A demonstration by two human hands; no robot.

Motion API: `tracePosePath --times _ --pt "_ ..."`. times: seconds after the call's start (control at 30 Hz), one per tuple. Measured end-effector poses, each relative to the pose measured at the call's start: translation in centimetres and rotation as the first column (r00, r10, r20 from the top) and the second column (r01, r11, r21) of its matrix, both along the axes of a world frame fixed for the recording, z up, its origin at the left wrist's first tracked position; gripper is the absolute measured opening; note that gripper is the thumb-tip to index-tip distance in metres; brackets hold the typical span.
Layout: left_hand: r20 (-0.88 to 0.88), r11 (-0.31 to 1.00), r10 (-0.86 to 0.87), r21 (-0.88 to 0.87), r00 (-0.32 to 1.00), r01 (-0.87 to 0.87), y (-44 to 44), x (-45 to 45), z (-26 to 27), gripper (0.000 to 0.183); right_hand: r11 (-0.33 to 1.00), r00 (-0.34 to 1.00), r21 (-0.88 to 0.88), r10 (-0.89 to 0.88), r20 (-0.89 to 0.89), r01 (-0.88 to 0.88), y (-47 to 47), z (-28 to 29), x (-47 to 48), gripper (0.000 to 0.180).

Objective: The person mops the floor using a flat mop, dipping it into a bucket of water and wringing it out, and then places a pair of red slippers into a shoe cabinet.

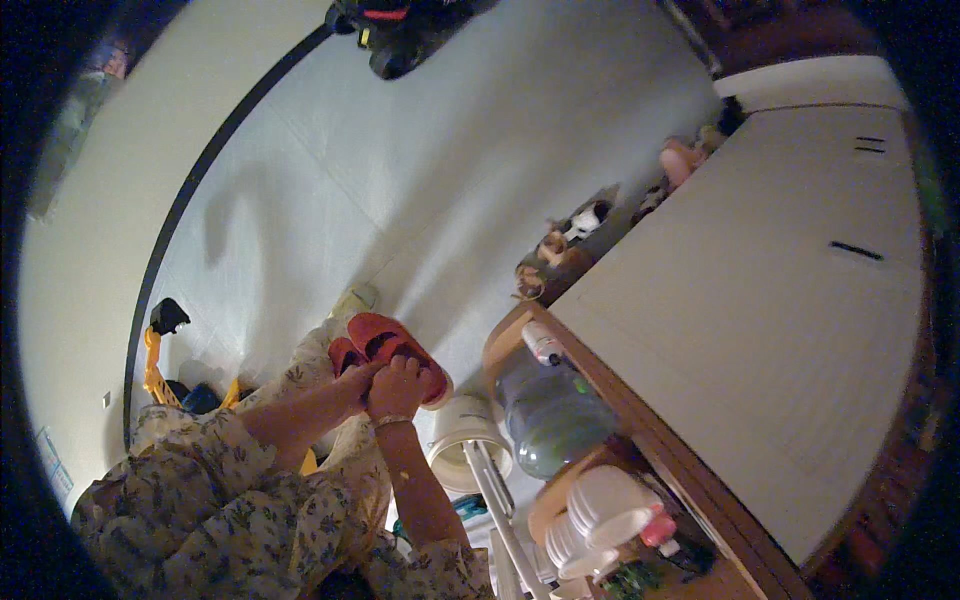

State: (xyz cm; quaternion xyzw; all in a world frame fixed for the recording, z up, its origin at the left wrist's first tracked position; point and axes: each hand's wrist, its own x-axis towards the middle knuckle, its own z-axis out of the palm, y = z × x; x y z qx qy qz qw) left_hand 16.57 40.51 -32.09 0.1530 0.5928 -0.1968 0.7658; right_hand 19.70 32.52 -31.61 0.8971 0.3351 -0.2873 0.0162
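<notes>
A pair of red slippers (pixel 386 337) is held together in front of my legs, above the pale floor. My left hand (pixel 358 388) grips them at the near end, on the side of the smaller-looking slipper. Wrapped over the nearer part of the larger slipper is my right hand (pixel 397 388), its wrist carrying a thin band. The two hands touch, and their fingers hide the slippers' near ends. Beyond them, one foot in a pale yellowish covering (pixel 358 298) stands on the floor. Patterned trousers (pixel 300 360) cover my legs.
To the right stand a white bucket (pixel 471 442) with a pole, a large clear water bottle (pixel 555 420) and stacked white bowls (pixel 607 510) on a wooden shelf (pixel 660 465). Shoes (pixel 551 247) lie along a white cabinet (pixel 750 285). A yellow toy-like object (pixel 154 360) is at left.
</notes>
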Motion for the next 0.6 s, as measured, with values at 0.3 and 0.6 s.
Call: tracePosePath --times 0.3,0.6 --pt "0.372 0.881 -0.474 0.22 0.798 0.42 1.8 3.9 7.7 0.037 0.991 0.958 0.128 0.002 0.287 -0.04 1.8 17.8 5.7 0.021" --pt "0.382 0.556 -0.827 0.659 0.412 0.506 8.1 14.2 19.0 0.044 0.663 0.734 0.737 -0.563 0.379 0.128 2.5 32.0 10.3 0.037"
